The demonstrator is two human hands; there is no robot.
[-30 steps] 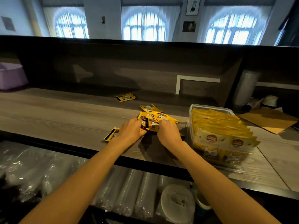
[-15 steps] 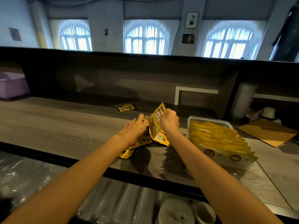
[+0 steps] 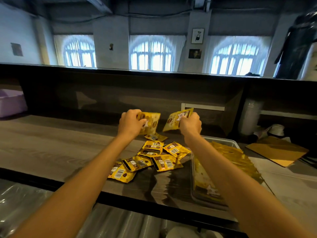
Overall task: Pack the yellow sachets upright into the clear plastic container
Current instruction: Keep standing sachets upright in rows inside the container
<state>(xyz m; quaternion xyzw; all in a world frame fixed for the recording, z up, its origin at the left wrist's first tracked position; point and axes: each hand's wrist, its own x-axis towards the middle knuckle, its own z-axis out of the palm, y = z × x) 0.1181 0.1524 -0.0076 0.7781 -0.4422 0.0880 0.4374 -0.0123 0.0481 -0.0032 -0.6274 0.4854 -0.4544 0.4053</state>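
Wooden counter (image 3: 51, 148): packing looks mostly done, not finished.
Clear container (image 3: 223, 141), 3 o'clock of loose sachets (image 3: 154, 157), holds upright row (image 3: 236, 158); at 12, left hand (image 3: 131, 123) pinches one sachet (image 3: 152, 122), right hand (image 3: 190, 124) pinches second sachet (image 3: 175, 120).

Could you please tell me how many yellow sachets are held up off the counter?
2. One sachet is gripped by the left hand; a second sachet is pinched by the right hand, both above the loose pile. More may be stacked behind either.
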